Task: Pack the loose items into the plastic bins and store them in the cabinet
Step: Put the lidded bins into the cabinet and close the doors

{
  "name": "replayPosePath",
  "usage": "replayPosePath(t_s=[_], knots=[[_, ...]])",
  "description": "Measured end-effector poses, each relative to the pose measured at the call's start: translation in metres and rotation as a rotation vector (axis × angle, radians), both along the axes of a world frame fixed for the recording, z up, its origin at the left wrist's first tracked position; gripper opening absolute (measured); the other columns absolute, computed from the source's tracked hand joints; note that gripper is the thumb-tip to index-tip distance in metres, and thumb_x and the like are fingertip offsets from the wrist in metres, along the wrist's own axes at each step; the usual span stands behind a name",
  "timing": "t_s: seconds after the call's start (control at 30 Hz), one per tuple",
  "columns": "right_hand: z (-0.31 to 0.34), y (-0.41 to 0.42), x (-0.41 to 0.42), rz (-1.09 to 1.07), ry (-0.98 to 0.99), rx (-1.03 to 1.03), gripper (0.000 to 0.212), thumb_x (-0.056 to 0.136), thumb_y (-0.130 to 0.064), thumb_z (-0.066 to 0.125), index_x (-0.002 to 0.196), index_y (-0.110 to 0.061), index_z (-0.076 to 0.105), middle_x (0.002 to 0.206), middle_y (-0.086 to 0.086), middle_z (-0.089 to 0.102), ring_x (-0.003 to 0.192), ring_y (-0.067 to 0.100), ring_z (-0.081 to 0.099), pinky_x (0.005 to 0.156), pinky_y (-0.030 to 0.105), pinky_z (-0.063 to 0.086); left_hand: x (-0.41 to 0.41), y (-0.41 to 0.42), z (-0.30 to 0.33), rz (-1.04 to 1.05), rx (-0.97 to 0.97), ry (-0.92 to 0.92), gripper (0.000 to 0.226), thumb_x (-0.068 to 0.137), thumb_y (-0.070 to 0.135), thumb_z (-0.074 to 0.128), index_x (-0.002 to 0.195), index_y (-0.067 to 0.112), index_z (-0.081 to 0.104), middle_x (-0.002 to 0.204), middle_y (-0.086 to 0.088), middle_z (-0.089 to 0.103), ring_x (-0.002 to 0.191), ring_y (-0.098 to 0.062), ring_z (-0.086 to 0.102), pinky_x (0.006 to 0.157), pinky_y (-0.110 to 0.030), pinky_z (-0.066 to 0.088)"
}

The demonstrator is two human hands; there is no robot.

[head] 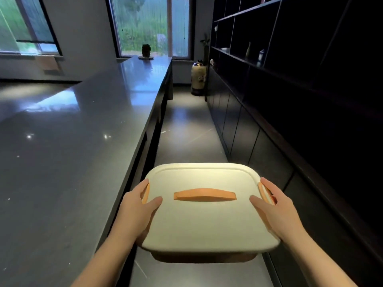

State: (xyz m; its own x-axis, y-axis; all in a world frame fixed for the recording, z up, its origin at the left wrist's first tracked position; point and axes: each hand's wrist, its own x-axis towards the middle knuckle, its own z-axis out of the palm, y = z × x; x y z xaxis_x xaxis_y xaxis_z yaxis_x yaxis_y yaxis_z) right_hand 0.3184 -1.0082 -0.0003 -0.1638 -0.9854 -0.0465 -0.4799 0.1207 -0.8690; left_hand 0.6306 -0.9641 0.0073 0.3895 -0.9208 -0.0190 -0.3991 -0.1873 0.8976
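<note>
A plastic bin (207, 220) with a white lid, an orange top handle (204, 194) and orange side clips is carried in the air over the aisle floor. My left hand (139, 210) grips its left side, thumb on the lid and fingers over the left clip. My right hand (275, 208) grips the right side the same way, fingers curled over the right clip. The lid is on, so the contents are hidden. A dark cabinet (244, 129) with closed lower doors runs along the right.
A long grey counter (72, 141) runs along the left, with a small dark object (146, 51) at its far end. Open dark shelves (269, 48) above the cabinet hold a few small items. A large patterned vase (198, 78) stands on the floor at the aisle's far end.
</note>
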Motion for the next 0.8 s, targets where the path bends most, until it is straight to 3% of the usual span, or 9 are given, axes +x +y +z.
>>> replayPosePath(t_s=[0.13,0.3,0.43,0.63,0.8], knots=[[-0.001,-0.068,0.020,-0.109,-0.040,-0.007,0.063,0.080,-0.039,0.071,0.135,-0.045,0.040,0.133,-0.006,0.053,0.116,0.019,0.053,0.096,0.049,0.048,0.020,-0.097,0.011,-0.076,-0.013,-0.046,0.062,0.082,0.024,0.070,0.137,0.032,0.044,0.105,0.015,0.058,0.092,-0.007,0.052,0.074,-0.024,0.041],[-0.003,-0.157,0.023,-0.202,-0.054,-0.007,0.063,0.081,-0.039,0.070,0.136,-0.044,0.041,0.133,-0.005,0.052,0.111,0.019,0.056,0.089,0.042,0.051,0.027,-0.209,0.013,-0.151,0.025,-0.071,0.064,0.082,0.026,0.069,0.140,0.029,0.042,0.125,0.008,0.057,0.106,-0.011,0.051,0.089,-0.032,0.040],[-0.005,-0.247,0.016,-0.221,-0.056,-0.042,0.062,0.081,-0.036,0.071,0.136,-0.041,0.043,0.134,-0.005,0.051,0.107,0.015,0.054,0.074,0.027,0.043,0.021,-0.305,0.005,-0.170,0.001,-0.074,0.064,0.081,0.026,0.070,0.139,0.028,0.042,0.106,0.016,0.053,0.095,-0.007,0.048,0.081,-0.026,0.037],[-0.002,-0.390,0.013,-0.216,-0.100,-0.064,0.063,0.079,-0.033,0.072,0.134,-0.045,0.044,0.130,-0.005,0.053,0.109,0.017,0.055,0.087,0.037,0.049,0.019,-0.444,0.004,-0.150,0.006,-0.062,0.064,0.080,0.027,0.072,0.138,0.027,0.044,0.123,0.005,0.058,0.103,-0.012,0.051,0.087,-0.029,0.040],[0.007,-0.516,0.035,-0.125,-0.107,-0.057,0.063,0.080,-0.032,0.072,0.134,-0.044,0.044,0.126,-0.008,0.055,0.102,0.011,0.055,0.079,0.029,0.046,0.040,-0.544,0.007,-0.053,0.010,-0.072,0.064,0.080,0.026,0.072,0.137,0.027,0.042,0.118,0.006,0.055,0.096,-0.010,0.046,0.081,-0.029,0.039]])
